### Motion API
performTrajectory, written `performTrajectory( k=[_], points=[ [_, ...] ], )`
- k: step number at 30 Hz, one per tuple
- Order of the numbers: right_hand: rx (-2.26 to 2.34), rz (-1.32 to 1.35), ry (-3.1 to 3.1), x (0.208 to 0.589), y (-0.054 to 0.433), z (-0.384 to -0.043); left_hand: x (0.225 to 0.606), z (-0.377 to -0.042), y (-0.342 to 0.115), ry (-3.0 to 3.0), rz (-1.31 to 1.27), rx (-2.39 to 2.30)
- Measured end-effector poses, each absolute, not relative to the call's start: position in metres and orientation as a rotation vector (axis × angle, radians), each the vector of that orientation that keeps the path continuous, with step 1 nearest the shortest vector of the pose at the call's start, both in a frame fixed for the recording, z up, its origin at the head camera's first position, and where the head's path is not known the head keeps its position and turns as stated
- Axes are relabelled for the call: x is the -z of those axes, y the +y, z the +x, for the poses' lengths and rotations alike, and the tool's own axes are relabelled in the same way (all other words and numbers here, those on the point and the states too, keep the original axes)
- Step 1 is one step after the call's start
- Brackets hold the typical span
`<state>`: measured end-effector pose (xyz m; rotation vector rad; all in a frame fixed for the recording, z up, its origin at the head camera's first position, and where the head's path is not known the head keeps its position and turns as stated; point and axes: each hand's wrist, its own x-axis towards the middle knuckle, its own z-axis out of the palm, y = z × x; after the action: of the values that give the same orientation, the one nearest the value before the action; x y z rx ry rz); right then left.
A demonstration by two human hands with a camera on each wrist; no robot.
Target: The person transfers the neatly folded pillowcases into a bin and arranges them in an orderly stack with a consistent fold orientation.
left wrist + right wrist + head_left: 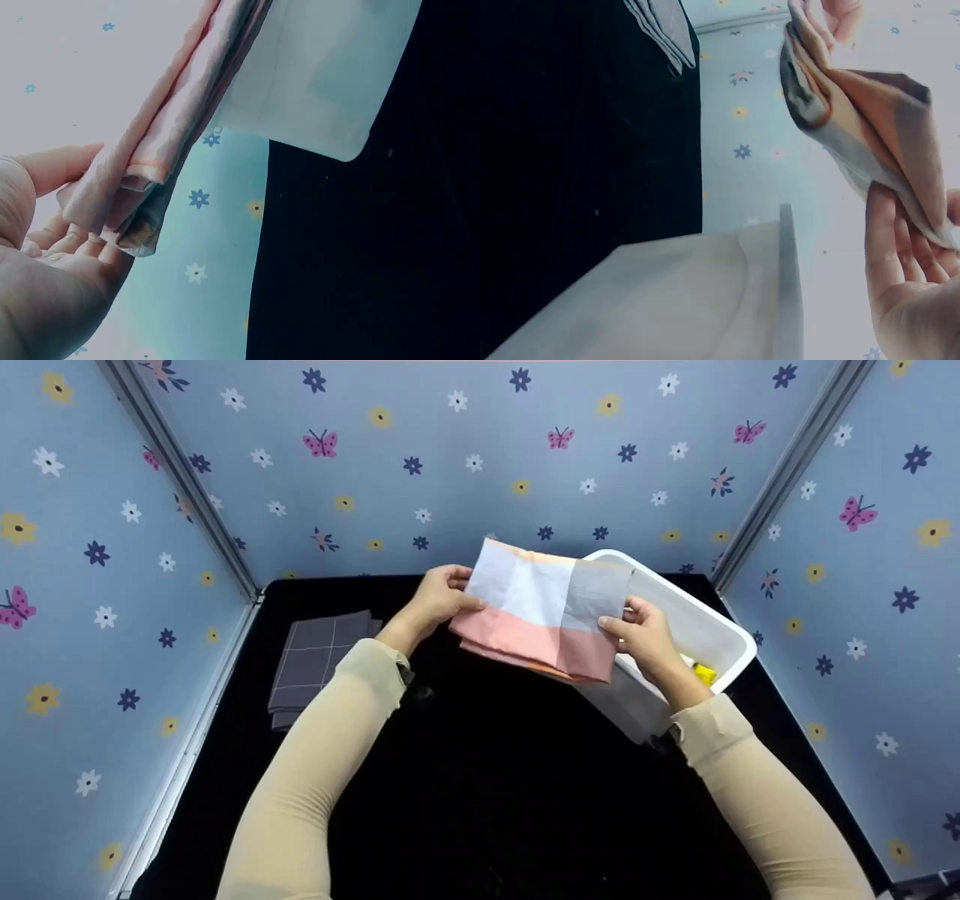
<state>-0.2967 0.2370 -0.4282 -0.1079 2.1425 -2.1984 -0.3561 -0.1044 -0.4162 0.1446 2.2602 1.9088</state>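
Black surface [487,810]: is below.
White bin [697,619]: stands at right.
Checked cloth [536,611]: folded, raised in the air, partly before the bin.
Grey cloth [315,652]: lies folded at left.
Left hand [439,598]: thumb and fingers pinch checked cloth's left side.
Right hand [649,641]: pinches its right side likewise.
Yellow thing [704,673]: inside the bin.

Two cloths [529,596] [322,649], one white bin [694,622], one yellow item [705,673].

I can pass over black tabletop [495,795], lower centre between sleeves [311,757]; checked cloth [547,611] blocks mid-frame, white bin [690,619] centre right, gray cloth [313,656] centre left.
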Motion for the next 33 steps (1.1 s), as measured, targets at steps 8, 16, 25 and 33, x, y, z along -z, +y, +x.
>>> performTrajectory(
  k=[8, 16, 25, 33],
  points=[
    [2.214, -0.093, 2.122, 0.423, 0.255, -0.297, 0.418, -0.358, -0.082, 2.248, 0.203, -1.959],
    [2.219, -0.087, 2.143, 0.420, 0.267, -0.297, 0.419, -0.359, -0.065, 2.257, 0.283, -1.918],
    [2.217, -0.059, 2.191, 0.419, 0.285, -0.296, 0.430, -0.360, -0.049, 2.225, 0.408, -1.854],
    [2.160, 0.034, 2.282, 0.426, 0.302, -0.300, 0.444, -0.358, -0.033, 2.221, 0.412, -1.863]
  ],
)
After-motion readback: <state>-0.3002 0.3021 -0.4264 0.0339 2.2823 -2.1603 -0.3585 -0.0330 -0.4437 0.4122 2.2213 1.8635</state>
